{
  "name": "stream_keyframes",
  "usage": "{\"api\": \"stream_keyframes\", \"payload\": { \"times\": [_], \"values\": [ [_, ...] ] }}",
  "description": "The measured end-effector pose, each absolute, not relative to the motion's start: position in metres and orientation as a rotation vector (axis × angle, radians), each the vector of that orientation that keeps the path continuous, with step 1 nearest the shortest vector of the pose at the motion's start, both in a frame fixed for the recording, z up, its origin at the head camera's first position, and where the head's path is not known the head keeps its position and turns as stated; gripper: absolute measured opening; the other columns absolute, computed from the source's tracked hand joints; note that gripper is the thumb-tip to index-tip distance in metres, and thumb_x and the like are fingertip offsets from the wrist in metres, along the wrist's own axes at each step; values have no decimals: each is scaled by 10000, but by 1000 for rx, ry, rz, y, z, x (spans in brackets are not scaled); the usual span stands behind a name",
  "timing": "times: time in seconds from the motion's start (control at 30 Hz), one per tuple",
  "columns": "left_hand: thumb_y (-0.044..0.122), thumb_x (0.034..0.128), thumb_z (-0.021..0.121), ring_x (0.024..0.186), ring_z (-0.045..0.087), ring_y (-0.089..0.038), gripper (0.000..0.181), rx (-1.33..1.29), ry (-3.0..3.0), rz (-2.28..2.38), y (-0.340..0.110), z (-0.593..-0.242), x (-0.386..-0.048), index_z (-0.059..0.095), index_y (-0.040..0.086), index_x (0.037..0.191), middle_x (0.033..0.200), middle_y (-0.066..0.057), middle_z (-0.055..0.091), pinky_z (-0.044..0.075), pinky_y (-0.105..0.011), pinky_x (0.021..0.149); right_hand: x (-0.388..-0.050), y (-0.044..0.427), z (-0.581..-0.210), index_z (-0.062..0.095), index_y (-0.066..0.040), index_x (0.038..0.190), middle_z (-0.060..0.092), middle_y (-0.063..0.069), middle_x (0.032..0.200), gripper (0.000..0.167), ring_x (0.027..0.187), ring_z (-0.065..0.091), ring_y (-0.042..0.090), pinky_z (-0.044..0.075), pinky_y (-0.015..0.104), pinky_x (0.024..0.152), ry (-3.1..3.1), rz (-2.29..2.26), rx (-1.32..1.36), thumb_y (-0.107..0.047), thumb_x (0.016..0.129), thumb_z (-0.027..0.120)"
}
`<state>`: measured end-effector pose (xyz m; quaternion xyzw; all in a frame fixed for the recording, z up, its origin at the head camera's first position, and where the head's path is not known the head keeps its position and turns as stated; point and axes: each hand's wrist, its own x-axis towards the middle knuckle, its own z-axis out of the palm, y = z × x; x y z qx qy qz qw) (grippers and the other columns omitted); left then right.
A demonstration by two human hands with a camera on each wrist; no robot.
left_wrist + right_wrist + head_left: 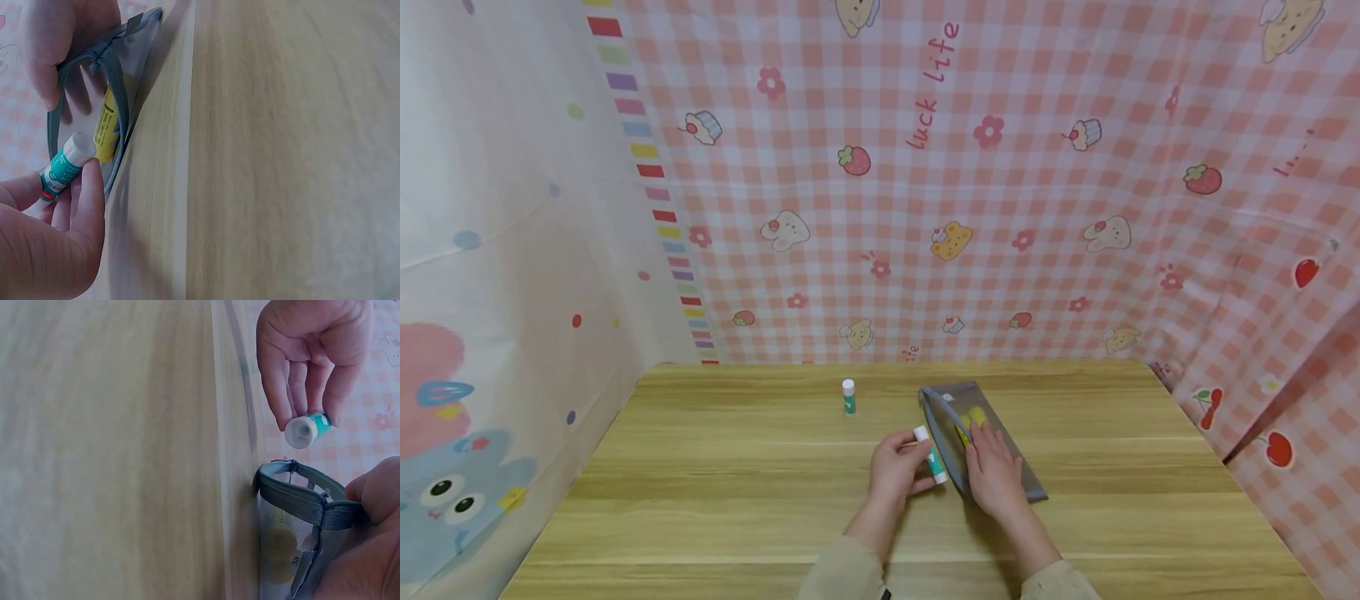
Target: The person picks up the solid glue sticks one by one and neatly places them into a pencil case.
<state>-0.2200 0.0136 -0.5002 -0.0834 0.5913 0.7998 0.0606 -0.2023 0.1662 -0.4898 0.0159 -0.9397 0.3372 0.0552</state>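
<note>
My left hand (895, 471) pinches a white and teal glue stick (931, 457) between thumb and fingers, beside the open mouth of a grey mesh zip pouch (1022, 479). In the left wrist view the glue stick (65, 164) is tilted in front of that mouth. My right hand (996, 471) holds the pouch by its rim, thumb at the edge and fingers behind the mesh. Through the mesh a yellow tube-like item (107, 125) shows inside; its kind is unclear. Round yellow shapes (280, 553) also show in the right wrist view.
A second white and teal glue stick (849, 398) stands upright on the wooden table (715, 483), left of the pouch and farther back. A pink checked curtain (887, 200) hangs behind the table, and a white printed curtain (512, 275) hangs at the left.
</note>
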Motion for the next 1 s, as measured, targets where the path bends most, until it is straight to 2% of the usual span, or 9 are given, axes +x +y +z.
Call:
{"api": "stream_keyframes", "payload": {
  "times": [0.37,0.63,1.0],
  "values": [
    [19,908,677,658,653,-201,279,-281,1819,2411,25,-498,-226,598,-89,1153,938,-157,704,607,-444,597,-202,167,-488,422,75,1441,332,316,1502,442,1390,244,526,132,795,1036,-2839,1023,55,-133,1051,397],
    [14,904,668,633,647,-176,218,-343,1836,2376,35,-498,-228,615,-62,1102,842,-110,692,605,-399,569,-201,166,-487,431,70,1437,343,318,1495,433,1385,257,524,154,797,1028,-2839,1020,55,-126,1052,402],
    [25,898,682,593,642,-152,170,-394,1929,2300,42,-502,-234,633,-54,1041,745,-107,656,602,-378,557,-201,166,-489,417,70,1447,328,314,1505,443,1397,236,517,126,791,1041,-2836,1055,45,-133,1054,395]
  ]
}}
